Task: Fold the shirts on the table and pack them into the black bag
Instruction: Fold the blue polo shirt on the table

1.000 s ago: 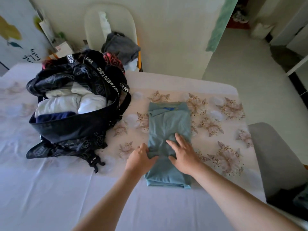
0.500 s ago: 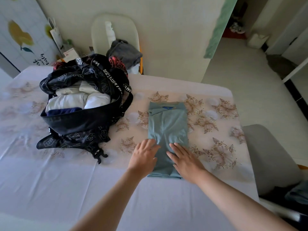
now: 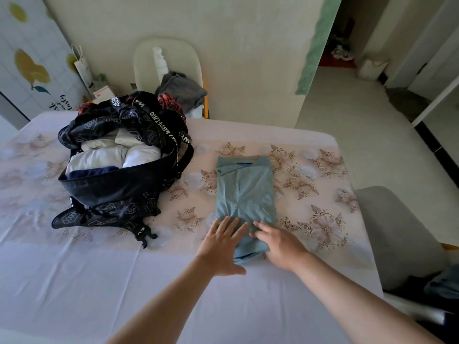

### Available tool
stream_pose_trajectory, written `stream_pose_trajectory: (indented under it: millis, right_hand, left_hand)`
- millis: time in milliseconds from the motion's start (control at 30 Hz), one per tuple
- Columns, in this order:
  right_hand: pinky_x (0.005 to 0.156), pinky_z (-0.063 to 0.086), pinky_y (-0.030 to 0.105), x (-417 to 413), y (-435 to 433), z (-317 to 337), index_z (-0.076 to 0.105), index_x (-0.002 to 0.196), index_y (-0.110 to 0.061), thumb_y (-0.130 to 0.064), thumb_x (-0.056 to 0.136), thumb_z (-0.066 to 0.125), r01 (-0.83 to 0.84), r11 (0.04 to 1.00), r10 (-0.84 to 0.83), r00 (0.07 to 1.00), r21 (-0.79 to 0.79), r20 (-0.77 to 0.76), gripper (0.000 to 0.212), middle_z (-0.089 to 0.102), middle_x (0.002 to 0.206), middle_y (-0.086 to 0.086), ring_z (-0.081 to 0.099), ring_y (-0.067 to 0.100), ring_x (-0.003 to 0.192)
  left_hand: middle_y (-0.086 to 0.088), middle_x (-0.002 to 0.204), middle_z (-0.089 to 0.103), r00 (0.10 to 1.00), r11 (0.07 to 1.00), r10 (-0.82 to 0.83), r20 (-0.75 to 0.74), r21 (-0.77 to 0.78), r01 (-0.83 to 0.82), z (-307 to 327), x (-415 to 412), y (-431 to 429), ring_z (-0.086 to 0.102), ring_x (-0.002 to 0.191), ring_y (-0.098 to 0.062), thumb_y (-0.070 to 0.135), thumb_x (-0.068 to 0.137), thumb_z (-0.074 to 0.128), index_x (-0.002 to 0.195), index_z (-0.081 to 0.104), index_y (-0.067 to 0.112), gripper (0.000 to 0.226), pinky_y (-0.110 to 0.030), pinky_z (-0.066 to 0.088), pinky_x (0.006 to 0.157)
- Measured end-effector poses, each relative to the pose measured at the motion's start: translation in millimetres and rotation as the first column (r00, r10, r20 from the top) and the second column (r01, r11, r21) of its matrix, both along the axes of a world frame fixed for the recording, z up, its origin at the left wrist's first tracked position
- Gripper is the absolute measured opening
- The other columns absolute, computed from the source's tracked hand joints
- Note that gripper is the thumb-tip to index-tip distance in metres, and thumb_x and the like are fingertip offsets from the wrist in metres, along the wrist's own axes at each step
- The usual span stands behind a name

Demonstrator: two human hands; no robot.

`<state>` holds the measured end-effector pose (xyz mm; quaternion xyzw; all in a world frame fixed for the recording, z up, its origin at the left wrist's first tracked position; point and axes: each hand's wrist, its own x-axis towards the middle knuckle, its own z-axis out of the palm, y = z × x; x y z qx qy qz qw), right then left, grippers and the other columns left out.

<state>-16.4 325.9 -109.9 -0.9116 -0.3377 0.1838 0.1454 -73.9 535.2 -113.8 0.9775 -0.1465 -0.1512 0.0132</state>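
Observation:
A light blue-green shirt lies folded into a narrow strip on the table, collar at the far end. My left hand lies flat with spread fingers on the shirt's near left edge. My right hand lies flat on the near right edge. The shirt's near end bunches up between the two hands. The black bag stands open at the left of the shirt, with white and dark blue folded clothes inside.
A flowered cloth covers the table. A white chair with a grey garment stands behind the bag. A grey chair stands at the table's right edge. An open doorway lies at the far right.
Both hands have slid toward me along the shirt to its near end. The shirt's near end has bunched up between them. The camera view has shifted.

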Motion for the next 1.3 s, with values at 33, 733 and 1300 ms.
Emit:
stream_pose_trajectory:
  millis: [33, 733, 1300]
  right_hand:
    - [0.113, 0.033, 0.027, 3.7, -1.3, 7.1, 0.057, 0.139, -0.026, -0.008, 0.086, 0.057, 0.057, 0.998, -0.055, 0.997, 0.030, -0.059, 0.056, 0.041, 0.155, -0.005, 0.041, 0.015, 0.140]
    - [0.071, 0.051, 0.035, 75.5, 17.6, -0.7, 0.053, 0.123, -0.021, -0.028, 0.099, 0.054, 0.908, 0.400, -0.869, 0.419, 0.123, -0.264, 0.025, 0.066, 0.115, 0.004, 0.065, 0.027, 0.092]
    - [0.120, 0.025, 0.034, 60.9, -3.7, -18.6, 0.006, 0.159, -0.016, -0.032, 0.086, 0.063, 0.088, 0.974, -0.077, 0.995, -0.209, 0.063, 0.094, -0.004, 0.167, 0.001, 0.001, 0.018, 0.153]
  left_hand:
    - [0.000, 0.165, 0.004, 1.000, 1.000, 0.009, -0.011, -0.021, -0.009, 2.4, 0.8, 0.9, 0.001, 0.152, -0.025, 0.069, 0.070, 0.064, 0.157, -0.001, 0.027, 0.116, -0.044, -0.001, 0.123]
    - [0.000, 0.143, 0.051, 0.944, 0.966, -0.063, 0.323, -0.220, 0.140, -16.2, 64.3, -27.2, 0.042, 0.137, -0.025, 0.046, 0.097, 0.044, 0.139, 0.051, 0.023, 0.049, -0.056, 0.030, 0.114]
    - [-0.001, 0.150, 0.042, 0.959, 0.941, -0.019, 0.281, -0.320, 0.113, -42.2, 70.3, 29.6, 0.033, 0.142, -0.025, 0.068, 0.077, 0.060, 0.146, 0.045, 0.020, 0.086, -0.043, 0.030, 0.117]
